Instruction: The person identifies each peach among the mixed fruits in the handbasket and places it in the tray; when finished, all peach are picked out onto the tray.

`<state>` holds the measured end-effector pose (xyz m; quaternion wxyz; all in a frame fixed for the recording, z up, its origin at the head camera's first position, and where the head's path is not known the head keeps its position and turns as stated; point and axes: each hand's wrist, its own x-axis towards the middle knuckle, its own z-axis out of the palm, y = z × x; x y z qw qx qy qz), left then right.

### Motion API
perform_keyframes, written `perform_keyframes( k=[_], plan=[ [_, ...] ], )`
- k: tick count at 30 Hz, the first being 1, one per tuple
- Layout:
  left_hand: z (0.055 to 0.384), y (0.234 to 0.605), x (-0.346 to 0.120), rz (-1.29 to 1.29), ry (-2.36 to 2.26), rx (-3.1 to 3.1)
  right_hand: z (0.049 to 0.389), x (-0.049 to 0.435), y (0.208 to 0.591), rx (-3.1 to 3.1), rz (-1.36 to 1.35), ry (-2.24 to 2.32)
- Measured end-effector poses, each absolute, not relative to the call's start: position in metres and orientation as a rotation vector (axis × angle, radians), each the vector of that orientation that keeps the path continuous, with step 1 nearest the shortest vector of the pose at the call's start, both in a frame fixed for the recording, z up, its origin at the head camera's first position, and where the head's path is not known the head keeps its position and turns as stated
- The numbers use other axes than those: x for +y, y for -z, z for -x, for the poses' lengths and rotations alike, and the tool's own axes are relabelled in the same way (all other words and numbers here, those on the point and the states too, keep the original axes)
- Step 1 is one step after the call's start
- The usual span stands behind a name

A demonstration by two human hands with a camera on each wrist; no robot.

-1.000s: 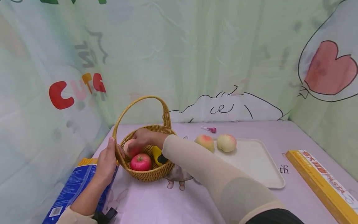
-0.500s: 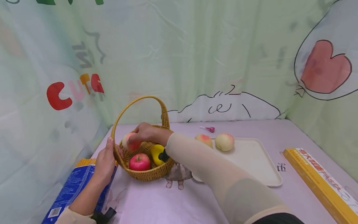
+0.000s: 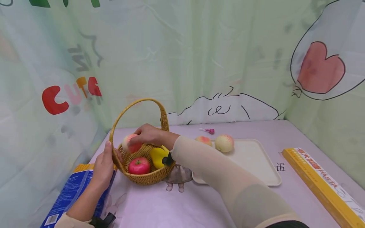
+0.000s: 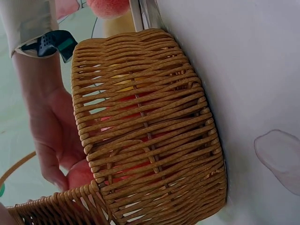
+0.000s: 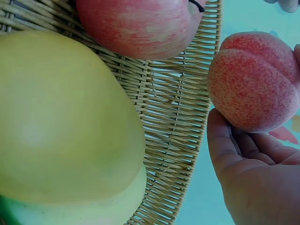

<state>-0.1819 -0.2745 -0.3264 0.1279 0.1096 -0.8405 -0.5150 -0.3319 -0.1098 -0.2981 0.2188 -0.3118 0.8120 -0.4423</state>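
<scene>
A wicker basket (image 3: 145,180) with a tall arched handle stands on the table at left. My left hand (image 3: 104,164) grips its left side where the handle meets the rim, thumb outside. Held in the fingers of my right hand (image 3: 147,134) is a pink and cream peach (image 3: 131,144), at rim height over the basket's back left. The right wrist view shows this peach (image 5: 255,82) beside the wicker wall. Inside the basket lie a red apple (image 3: 139,165) and a smooth yellow fruit (image 3: 157,156), with a pale green fruit (image 5: 112,206) beneath the yellow one.
Right of the basket is a cream tray (image 3: 251,158), with two peaches (image 3: 224,143) at its back left, one partly behind my right sleeve. A lollipop (image 3: 210,131) lies behind them. A yellow pasta box (image 3: 322,183) sits far right, a blue packet (image 3: 71,193) at left.
My right hand has lifted the peach from inside the basket up to its rim. More of the yellow fruit shows now. The left hand keeps its hold on the basket.
</scene>
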Motion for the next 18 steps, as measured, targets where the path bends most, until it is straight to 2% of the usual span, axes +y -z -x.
perform_keyframes(
  k=[18],
  plan=[
    [0.179,0.325,-0.274,-0.308,1.516,-2.431,0.331,-0.074,0.301,2.078,0.704,1.512]
  ],
)
